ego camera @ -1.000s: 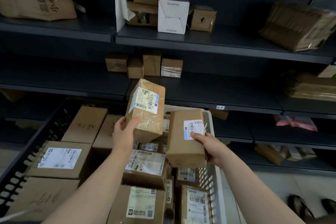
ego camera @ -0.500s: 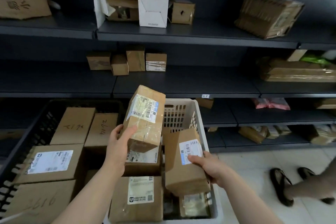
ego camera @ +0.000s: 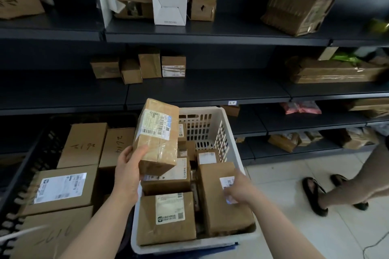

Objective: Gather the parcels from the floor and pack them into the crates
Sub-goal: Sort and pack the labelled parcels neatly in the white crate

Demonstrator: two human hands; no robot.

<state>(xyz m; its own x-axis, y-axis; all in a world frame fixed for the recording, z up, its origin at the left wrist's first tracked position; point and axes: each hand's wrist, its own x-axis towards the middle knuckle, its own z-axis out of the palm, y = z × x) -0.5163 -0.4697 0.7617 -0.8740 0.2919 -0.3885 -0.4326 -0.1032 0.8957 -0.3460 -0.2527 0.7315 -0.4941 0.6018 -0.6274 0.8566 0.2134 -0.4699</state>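
My left hand point(ego camera: 128, 171) grips a taped brown parcel point(ego camera: 156, 135) with a white label, held tilted above the white crate point(ego camera: 229, 132). My right hand point(ego camera: 240, 190) rests on the label side of a second brown parcel point(ego camera: 219, 200), which lies in the right side of the white crate; the fingers are blurred. Several other labelled parcels fill that crate. To the left stands a black crate point(ego camera: 42, 153) packed with larger cardboard boxes.
Dark metal shelves point(ego camera: 210, 90) with scattered boxes rise behind the crates. Another person's legs and dark sandals point(ego camera: 315, 195) stand on the pale tiled floor point(ego camera: 294, 227) at the right.
My right hand lowered its parcel down into the right side of the white crate. The left hand kept its parcel raised. The view shifted right, showing the other person's feet.
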